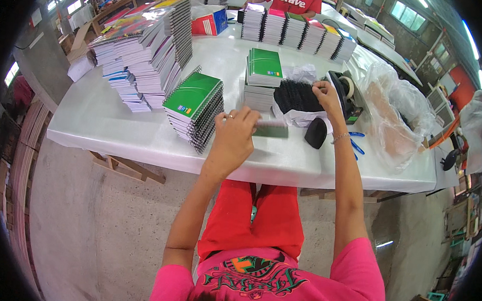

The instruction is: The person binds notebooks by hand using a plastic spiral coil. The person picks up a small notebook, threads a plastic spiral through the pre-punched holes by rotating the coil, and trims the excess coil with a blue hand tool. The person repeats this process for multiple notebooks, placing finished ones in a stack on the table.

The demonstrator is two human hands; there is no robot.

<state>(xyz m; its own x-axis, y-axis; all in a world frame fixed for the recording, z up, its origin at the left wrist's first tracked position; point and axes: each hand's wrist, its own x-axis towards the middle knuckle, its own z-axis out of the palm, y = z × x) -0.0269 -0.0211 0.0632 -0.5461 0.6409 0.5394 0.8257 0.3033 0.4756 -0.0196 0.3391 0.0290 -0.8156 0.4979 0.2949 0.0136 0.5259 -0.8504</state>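
Note:
My left hand (235,133) is closed on a small notebook (271,129), seen nearly edge-on and blurred, with a green cover strip and pale page edges. Just left of it stands a stack of spiral-bound green notebooks (196,97) with black coils along the right side. My right hand (328,98) pinches at the right end of a heap of black binding coils (297,96), which lies on white wrapping. Its fingertips partly hide what they grip. Behind the left hand is a stack of green-covered notebooks (265,65) showing no coils on its visible sides.
Tall stacks of bound notebooks (148,55) stand at the left. Beside the right forearm are a black rounded object (318,133), blue-handled pliers (356,147), a tape roll (348,88) and a clear plastic bag (396,114). Opposite, a person in red (296,1) is behind more notebook stacks (292,31).

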